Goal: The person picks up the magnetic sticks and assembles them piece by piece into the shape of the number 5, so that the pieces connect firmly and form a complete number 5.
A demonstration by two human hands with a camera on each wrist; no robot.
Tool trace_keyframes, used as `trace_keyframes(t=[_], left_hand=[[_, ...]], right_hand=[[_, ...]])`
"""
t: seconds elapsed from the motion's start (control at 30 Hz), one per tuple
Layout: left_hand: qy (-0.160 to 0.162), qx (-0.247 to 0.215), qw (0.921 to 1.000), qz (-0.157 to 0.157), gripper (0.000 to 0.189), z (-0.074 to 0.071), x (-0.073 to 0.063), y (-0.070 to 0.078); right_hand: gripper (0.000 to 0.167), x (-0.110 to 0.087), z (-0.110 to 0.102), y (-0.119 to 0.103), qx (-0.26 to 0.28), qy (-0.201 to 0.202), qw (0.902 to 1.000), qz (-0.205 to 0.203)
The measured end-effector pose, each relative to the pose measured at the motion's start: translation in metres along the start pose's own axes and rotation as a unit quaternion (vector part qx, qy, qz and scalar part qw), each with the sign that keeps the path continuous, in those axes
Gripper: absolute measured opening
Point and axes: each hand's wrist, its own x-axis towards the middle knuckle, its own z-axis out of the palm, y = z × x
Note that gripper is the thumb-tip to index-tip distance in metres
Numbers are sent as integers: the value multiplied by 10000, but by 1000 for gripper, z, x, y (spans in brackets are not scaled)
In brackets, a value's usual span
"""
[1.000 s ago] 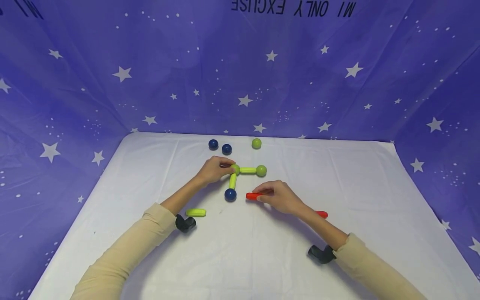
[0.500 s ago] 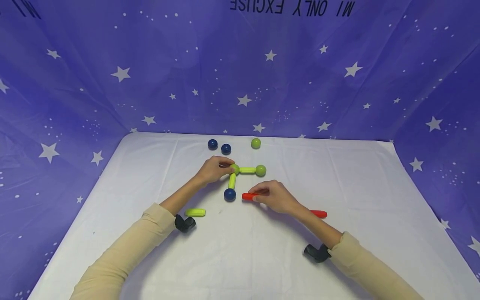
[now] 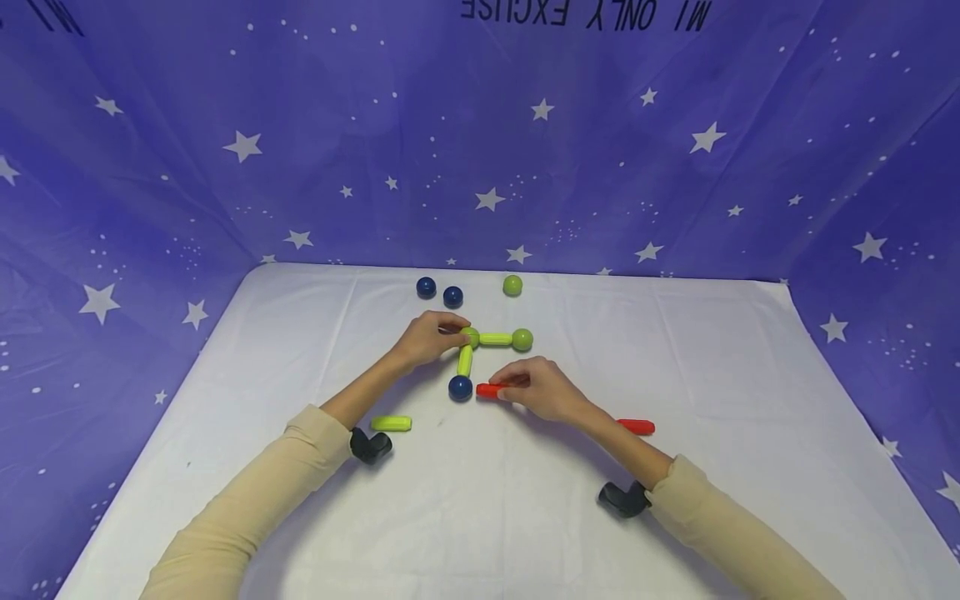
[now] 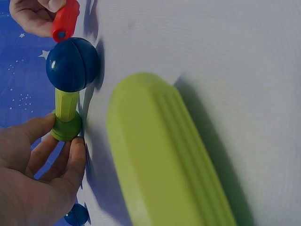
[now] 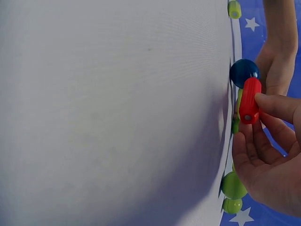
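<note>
My left hand (image 3: 432,340) pinches a green ball (image 4: 67,128) at the corner of an L-shaped piece. From that ball one yellow-green rod (image 3: 496,339) runs right to another green ball (image 3: 522,339). A second yellow-green rod (image 3: 465,362) reaches toward me and ends at a blue ball (image 3: 461,388). Between thumb and fingers my right hand (image 3: 542,389) holds a red rod (image 5: 250,101). Its free end points left at the blue ball, with a narrow gap showing in the head view.
Two loose blue balls (image 3: 453,297) and a green ball (image 3: 513,286) sit toward the back of the white table (image 3: 712,358). A yellow-green rod (image 3: 392,423) lies near my left wrist. Another red rod (image 3: 636,427) lies partly behind my right forearm.
My right hand has moved left with the red rod, bringing its end closer to the blue ball. The left hand stays on the corner ball.
</note>
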Motion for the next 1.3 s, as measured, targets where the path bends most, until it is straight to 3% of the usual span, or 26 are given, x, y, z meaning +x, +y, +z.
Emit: trace_keyframes(t=[0.6,0.8,1.0,1.1,1.17,1.3], left_hand=[[25,-36,10000,29,36,1,0,1],[102,-120,9998,-126,46,2,-6,2],[281,-264,9982,-466,51,3,-28,2],[181,-362,9977,-536,46,6,-45,2],[8,-405,9981,-464,41,8,-55,1],[-317,-324,9990,-19,30,12,-67,-1]], right_hand=[[18,8,6,4,63,11,10000,-66],[17,9,7,4,36,1,10000,-50],[17,12,8,4,18,0,10000,2],[17,12,8,4,7,7,10000,14],[17,12,8,5,24,14,10000,5],[17,12,8,6,53,29,10000,-16]])
